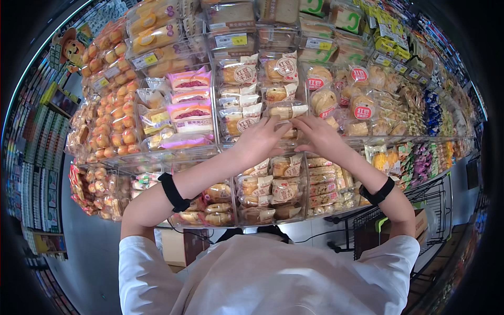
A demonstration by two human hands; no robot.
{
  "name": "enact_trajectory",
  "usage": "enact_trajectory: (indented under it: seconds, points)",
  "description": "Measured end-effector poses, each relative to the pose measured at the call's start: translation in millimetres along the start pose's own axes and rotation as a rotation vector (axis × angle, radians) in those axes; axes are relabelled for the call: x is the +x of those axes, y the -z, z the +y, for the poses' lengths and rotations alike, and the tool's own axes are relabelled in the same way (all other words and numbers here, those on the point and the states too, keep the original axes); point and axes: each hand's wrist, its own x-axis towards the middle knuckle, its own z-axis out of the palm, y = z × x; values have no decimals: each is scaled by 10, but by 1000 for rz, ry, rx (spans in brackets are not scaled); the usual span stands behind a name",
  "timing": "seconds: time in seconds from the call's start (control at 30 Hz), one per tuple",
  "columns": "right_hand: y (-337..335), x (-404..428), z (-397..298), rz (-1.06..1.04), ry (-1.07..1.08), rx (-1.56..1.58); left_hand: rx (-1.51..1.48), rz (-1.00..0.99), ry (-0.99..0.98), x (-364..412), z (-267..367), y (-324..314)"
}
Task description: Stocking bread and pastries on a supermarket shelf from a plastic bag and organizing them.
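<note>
My left hand [260, 136] and my right hand [318, 134] meet at the front of a clear-divided bin of wrapped pastries. Their fingertips lie at the near edge of a wrapped pastry [286, 110] with a white band. Part of another wrapped pastry [290, 134] shows between the two hands, below the fingers. Thumbs and fingers are apart, but whether either hand grips a pack is hidden. Red-printed packs of layered pastry [240, 75] stand in the column to the left. Round pastries with red labels [323, 103] lie just right of my right hand.
Clear plastic dividers [215, 106] and a front lip [177, 155] bound the bins. Below sits a lower tier of wrapped pastries [285, 189]. Purple-edged bread packs [191, 104] stand at left, loaves [231, 16] behind. A wire shopping cart [435, 201] and cardboard box [173, 248] are near me.
</note>
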Motion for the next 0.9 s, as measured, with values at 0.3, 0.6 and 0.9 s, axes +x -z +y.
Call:
enact_trajectory:
  seconds: [0.3, 0.6, 0.9]
  points:
    - [-105, 241, 301, 195, -91, -84, -430, 4, 262, 339, -437, -73]
    - [-155, 147, 215, 220, 7, -204, -315, 130, 125, 165, -305, -259]
    - [-221, 94, 182, 168, 14, -114, -291, 97, 168, 99, -245, -301]
